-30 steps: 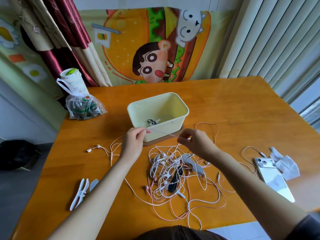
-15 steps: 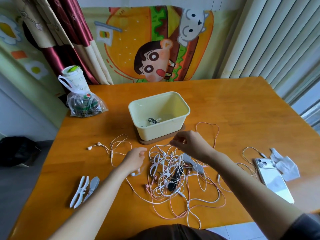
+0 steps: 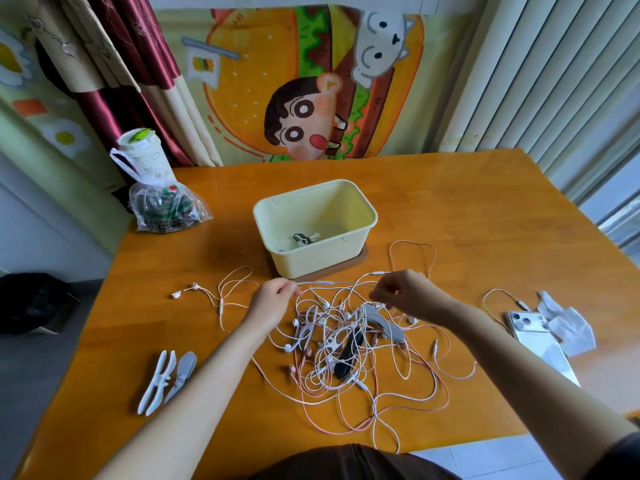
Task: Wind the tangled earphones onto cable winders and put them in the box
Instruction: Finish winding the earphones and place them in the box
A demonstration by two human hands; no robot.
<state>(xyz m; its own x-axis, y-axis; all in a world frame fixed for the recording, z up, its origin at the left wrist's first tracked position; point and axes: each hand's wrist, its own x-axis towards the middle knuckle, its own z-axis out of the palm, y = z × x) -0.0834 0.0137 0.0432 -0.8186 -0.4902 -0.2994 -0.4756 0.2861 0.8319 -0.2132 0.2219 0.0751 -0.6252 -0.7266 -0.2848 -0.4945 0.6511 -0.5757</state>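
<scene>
Teasing one earphone cable [image 3: 346,283] free of the tangle [image 3: 346,348].
My left hand [image 3: 273,299] and right hand [image 3: 403,294] each pinch it, stretched between them just before the box [image 3: 360,206], above the heap on the bench [image 3: 485,220]. It looks light, limp and likely to snag, so I'd hold near the inline remote [image 3: 317,283] and pull gently.

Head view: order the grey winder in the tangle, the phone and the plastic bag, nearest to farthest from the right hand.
From the right hand:
1. The grey winder, just below it in the tangle.
2. The phone, off to its right.
3. The plastic bag, at the far left corner of the table.
</scene>
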